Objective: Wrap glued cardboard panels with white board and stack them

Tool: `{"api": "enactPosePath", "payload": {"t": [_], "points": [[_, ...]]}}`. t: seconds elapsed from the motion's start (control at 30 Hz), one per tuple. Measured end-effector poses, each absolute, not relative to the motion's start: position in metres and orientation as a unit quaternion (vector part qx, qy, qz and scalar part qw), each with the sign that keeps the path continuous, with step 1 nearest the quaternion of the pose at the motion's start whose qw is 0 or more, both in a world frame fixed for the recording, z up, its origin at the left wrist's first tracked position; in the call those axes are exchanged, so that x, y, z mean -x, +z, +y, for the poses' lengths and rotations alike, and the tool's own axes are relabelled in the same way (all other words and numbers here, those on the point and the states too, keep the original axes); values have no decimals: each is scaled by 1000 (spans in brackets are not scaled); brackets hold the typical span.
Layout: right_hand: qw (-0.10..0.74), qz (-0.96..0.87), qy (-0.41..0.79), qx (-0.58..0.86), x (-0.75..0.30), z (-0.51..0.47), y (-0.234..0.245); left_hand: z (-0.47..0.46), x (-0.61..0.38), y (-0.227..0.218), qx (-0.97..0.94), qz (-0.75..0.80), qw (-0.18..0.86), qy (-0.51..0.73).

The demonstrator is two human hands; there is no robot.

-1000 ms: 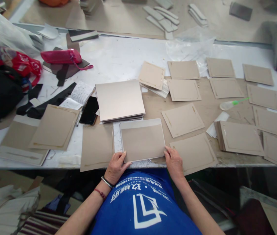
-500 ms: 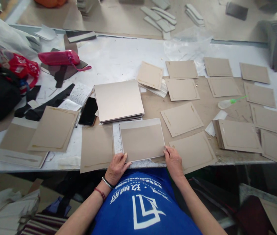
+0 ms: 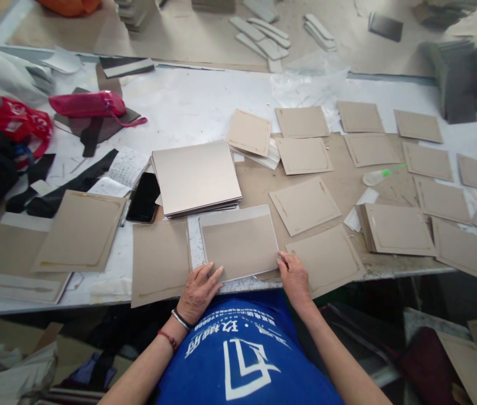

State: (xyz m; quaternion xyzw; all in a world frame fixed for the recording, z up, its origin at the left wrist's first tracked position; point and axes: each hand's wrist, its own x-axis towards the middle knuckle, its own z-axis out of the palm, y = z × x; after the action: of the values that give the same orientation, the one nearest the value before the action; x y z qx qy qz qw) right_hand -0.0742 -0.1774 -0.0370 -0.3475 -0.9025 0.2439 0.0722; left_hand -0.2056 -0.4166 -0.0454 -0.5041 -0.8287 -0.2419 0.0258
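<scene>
Several beige panels (image 3: pixel 305 205) and a stack of sheets (image 3: pixel 196 177) hem in the pale-edged board (image 3: pixel 238 244) on the tabletop (image 3: pixel 192 101); it lies between left hand (image 3: pixel 199 289) and right hand (image 3: pixel 295 281), both at its near corners, whether clamped I can't tell.

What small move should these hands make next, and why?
Perhaps press lightly along the near edge of the pale-edged panel: the left hand and right hand are already at its near corners, so little reaching is needed.
</scene>
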Motion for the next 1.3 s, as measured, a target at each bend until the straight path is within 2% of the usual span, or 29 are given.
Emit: {"api": "enactPosePath", "payload": {"t": [0.67, 1.3], "points": [[81, -928, 196, 308, 71, -173, -48, -413, 206, -43, 527, -819, 16, -225], [72, -920, 211, 322, 73, -177, -41, -414, 205, -46, 523, -820, 16, -229]]}}
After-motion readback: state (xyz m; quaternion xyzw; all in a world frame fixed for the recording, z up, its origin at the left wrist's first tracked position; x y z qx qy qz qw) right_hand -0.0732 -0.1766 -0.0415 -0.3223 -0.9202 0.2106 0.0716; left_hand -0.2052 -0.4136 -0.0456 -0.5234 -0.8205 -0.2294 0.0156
